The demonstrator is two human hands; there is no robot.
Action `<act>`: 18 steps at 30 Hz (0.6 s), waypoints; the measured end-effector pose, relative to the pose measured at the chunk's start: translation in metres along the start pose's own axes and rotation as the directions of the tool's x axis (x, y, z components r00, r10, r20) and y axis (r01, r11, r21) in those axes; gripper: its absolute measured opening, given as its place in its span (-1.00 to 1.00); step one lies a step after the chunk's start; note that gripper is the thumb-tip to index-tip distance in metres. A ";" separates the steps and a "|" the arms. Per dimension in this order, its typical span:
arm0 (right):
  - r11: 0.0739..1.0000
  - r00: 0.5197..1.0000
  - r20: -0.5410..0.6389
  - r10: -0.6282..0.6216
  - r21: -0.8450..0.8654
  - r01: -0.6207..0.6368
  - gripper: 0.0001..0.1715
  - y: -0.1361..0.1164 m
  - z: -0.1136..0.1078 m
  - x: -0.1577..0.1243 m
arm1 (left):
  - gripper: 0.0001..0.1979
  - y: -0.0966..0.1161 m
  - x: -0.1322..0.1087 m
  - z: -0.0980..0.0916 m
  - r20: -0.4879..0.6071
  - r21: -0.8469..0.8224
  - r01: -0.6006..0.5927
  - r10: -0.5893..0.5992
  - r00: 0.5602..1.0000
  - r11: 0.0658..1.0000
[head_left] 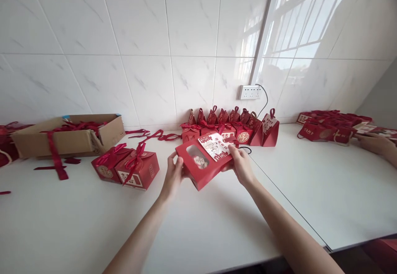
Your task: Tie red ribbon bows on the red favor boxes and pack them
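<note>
Red flat box w/ white printed panel; red ribbons; brown carton; white marbled tiles.

There is one flat red box with a window in it. There are two red boxes with bows. There is one brown cardboard box. By the wall stand about eight pointy red boxes, with about four small bow boxes in front. There is one white wall socket. The pile of red boxes far to the right is too jumbled to count.
</note>
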State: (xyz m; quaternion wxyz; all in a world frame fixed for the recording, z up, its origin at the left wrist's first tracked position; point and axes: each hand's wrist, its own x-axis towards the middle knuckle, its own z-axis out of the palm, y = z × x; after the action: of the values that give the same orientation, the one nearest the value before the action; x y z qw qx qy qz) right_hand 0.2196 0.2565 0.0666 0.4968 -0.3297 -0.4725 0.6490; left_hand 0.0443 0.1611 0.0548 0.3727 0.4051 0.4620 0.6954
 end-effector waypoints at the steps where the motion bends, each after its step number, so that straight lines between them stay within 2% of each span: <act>1: 0.997 0.996 -0.032 0.080 -0.004 -0.080 -0.68 0.000 0.001 0.000 | -0.38 0.002 0.002 0.000 0.004 -0.069 0.109 -0.109 0.994 0.992; 3: 0.977 0.976 -0.059 0.210 0.041 -0.208 -0.67 0.001 0.004 0.001 | -0.48 0.006 0.006 0.000 0.020 -0.186 0.225 -0.225 0.974 0.956; 6: 0.947 0.948 -0.065 0.312 0.105 -0.305 -0.59 0.001 0.007 0.002 | -0.61 0.009 0.009 -0.001 0.012 -0.321 0.270 -0.281 0.960 0.908; 10: 0.903 0.917 -0.035 0.398 0.192 -0.385 -0.51 -0.002 0.005 0.004 | -0.70 0.011 0.009 -0.001 -0.010 -0.379 0.318 -0.348 0.937 0.869; 14: 0.869 0.898 0.005 0.441 0.249 -0.428 -0.53 0.000 -0.001 0.008 | -0.75 0.014 0.007 -0.003 0.032 -0.385 0.309 -0.322 0.946 0.870; 18: 0.868 0.903 0.017 0.429 0.271 -0.417 -0.52 0.008 -0.004 0.012 | -0.67 0.018 0.002 -0.003 0.160 -0.375 0.253 -0.207 0.965 0.892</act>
State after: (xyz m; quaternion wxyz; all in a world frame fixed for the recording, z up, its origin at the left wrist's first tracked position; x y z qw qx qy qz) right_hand 0.2166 0.2689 0.0580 0.3930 -0.3689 -0.2856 0.7924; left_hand 0.0378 0.1565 0.0715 0.5521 0.3041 0.3357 0.7000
